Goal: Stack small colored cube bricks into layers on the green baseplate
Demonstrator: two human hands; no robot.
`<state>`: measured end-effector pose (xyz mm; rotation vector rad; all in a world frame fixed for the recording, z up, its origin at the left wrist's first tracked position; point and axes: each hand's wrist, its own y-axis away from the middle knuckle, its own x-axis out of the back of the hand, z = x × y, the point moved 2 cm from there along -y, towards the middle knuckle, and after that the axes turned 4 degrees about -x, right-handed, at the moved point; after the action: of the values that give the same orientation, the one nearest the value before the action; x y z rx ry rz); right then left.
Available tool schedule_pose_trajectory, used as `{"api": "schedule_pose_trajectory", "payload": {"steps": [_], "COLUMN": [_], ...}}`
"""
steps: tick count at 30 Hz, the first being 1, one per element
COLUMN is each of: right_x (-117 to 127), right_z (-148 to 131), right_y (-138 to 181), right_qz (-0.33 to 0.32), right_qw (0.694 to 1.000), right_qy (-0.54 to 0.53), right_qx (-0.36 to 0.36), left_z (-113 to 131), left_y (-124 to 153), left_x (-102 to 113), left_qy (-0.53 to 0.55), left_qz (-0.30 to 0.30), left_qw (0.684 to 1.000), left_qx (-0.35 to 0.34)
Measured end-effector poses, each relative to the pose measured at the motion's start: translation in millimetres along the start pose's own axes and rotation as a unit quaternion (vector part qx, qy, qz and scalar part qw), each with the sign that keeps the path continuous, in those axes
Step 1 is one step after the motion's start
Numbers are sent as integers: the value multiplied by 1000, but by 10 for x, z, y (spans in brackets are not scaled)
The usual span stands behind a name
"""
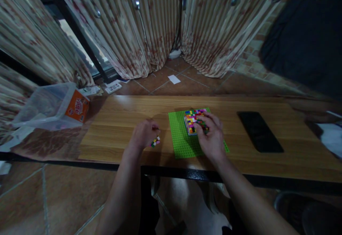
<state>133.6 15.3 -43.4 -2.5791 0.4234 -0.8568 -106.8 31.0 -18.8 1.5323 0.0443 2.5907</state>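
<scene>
A square block of small multicoloured toy bricks (190,120) sits on a green studded baseplate (179,140). My right hand (213,137) lies over the block's right side, its thumb and fingers bent onto the bricks and hiding part of them. Left of the baseplate, my left hand (144,133) is low over the table with its fingers curled together. Whether a brick is pinched in them is too small to tell. Beside those fingertips lies a little heap of loose bricks (155,141) in white, pink, green and yellow, partly covered by the hand.
The wooden table (120,121) carries a black phone-like slab (259,131) on the right. A clear plastic bin (50,106) with an orange label stands off the left end. Patterned curtains (155,24) hang behind, and papers (174,79) lie on the tiled floor.
</scene>
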Motion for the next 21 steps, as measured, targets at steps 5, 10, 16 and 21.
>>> {"api": "schedule_pose_trajectory", "payload": {"steps": [5, 10, 16, 21], "right_x": [13, 85, 169, 150], "right_z": [38, 25, -96, -216], "right_y": [-12, -62, -61, -4], "right_qz": [6, 27, 44, -37], "right_qw": [1000, 998, 995, 990], "right_qy": [-20, -60, -87, -97], "right_qx": [9, -4, 29, 95], "left_z": [56, 73, 311, 585], "left_y": [-24, -26, -21, 7], "left_x": [-11, -19, -173, -343], "left_qy": [-47, -49, 243, 471], "left_qz": [0, 20, 17, -47], "left_qw": [999, 998, 966, 879], "left_qx": [-8, -37, -87, -60]}}
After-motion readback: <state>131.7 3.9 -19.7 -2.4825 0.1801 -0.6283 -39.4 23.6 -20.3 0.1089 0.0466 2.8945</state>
